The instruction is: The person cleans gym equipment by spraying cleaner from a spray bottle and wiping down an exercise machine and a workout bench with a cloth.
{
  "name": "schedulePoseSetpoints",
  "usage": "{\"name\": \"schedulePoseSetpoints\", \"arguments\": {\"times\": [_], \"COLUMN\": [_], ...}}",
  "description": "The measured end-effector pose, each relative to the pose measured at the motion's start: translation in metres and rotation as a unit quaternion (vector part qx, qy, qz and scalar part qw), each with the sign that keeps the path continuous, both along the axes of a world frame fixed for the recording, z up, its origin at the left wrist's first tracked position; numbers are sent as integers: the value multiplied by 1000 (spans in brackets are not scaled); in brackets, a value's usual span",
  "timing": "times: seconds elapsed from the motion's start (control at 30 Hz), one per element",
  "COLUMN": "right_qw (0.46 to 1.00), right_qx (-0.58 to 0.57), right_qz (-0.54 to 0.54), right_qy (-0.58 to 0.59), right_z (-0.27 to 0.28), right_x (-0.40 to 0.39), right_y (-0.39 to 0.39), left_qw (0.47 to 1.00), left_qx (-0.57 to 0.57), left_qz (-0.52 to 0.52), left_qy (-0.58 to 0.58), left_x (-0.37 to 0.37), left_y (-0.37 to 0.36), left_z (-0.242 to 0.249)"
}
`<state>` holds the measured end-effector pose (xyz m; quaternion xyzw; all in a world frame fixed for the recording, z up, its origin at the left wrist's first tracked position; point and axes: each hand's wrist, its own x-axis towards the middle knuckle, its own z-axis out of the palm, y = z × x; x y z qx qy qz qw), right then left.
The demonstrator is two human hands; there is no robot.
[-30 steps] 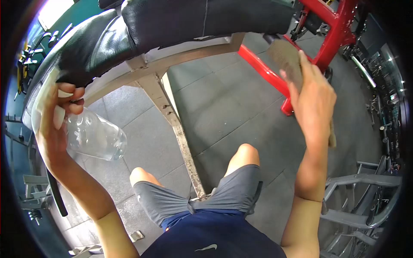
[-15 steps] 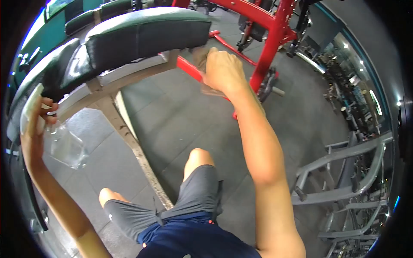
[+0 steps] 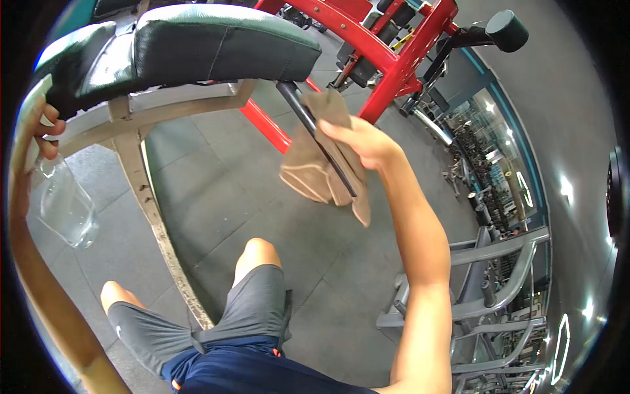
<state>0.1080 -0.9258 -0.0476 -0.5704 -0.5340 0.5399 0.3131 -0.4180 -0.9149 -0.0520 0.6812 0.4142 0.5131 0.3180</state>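
Note:
At the far left, my left hand [image 3: 50, 131] is wrapped round the neck of a clear spray bottle [image 3: 65, 203] with a pale head. The bottle hangs tilted below the fingers. My right hand [image 3: 364, 141] grips a brown cloth [image 3: 307, 164], thumb on top. Part of the cloth hangs loose beside and behind a slim black bar [image 3: 300, 108], which slants down from the end of a padded bench. Where my fingers lie behind the cloth is hidden. The black bench pad [image 3: 230, 46] rests on a worn metal frame [image 3: 177, 111] in front of me.
A red machine frame [image 3: 374, 98] stands beyond the cloth, with a black roller pad [image 3: 506, 31] at upper right. Grey metal racks [image 3: 466, 308] stand on the right. The bench's metal leg [image 3: 164, 243] runs down towards my knees over the dark tiled floor [image 3: 216, 177].
My right hand has moved down and right from the bench's end, with the cloth now spread out and the black bar visible. The view has shifted right; my left hand still holds the spray bottle.

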Motion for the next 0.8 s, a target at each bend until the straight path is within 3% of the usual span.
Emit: {"name": "schedulePoseSetpoints", "arguments": {"times": [0.1,0.13,0.17,0.23,0.3,0.37,0.43,0.47,0.57,0.6,0.7,0.73,0.8], "right_qw": [994,980,924,711,447,372,386,356,350,277,176,131,203], "right_qx": [-4,30,99,230,372,437,378,395,359,428,375,310,431], "right_qz": [31,6,-31,-88,-109,-44,49,56,94,102,134,138,71], "right_qy": [-100,-195,-367,-659,-806,-818,-840,-845,-860,-854,-900,-931,-876], "right_z": [15,12,4,-16,-66,-83,-98,-97,-86,-76,-82,-86,-98], "right_x": [-24,-37,-53,-89,-96,-86,-63,-62,-74,-81,-94,-97,-73], "right_y": [37,45,41,23,-8,-37,-49,-48,-7,11,54,54,58], "left_qw": [999,998,998,998,998,998,998,998,997,996,999,999,998], "left_qx": [40,43,46,50,54,55,56,55,63,71,40,32,18], "left_qz": [5,7,4,-2,-1,2,3,3,-34,-36,-5,-10,-16], "left_qy": [-35,-35,-37,-37,-36,-30,-32,-33,-35,-31,-27,-40,-67], "left_x": [0,4,6,8,9,11,5,4,-7,-4,6,6,2], "left_y": [4,2,5,9,7,1,-2,-3,11,9,-3,-2,-1], "left_z": [-7,-8,-7,-5,-4,-6,-5,-6,-12,-10,-1,-1,-2]}}
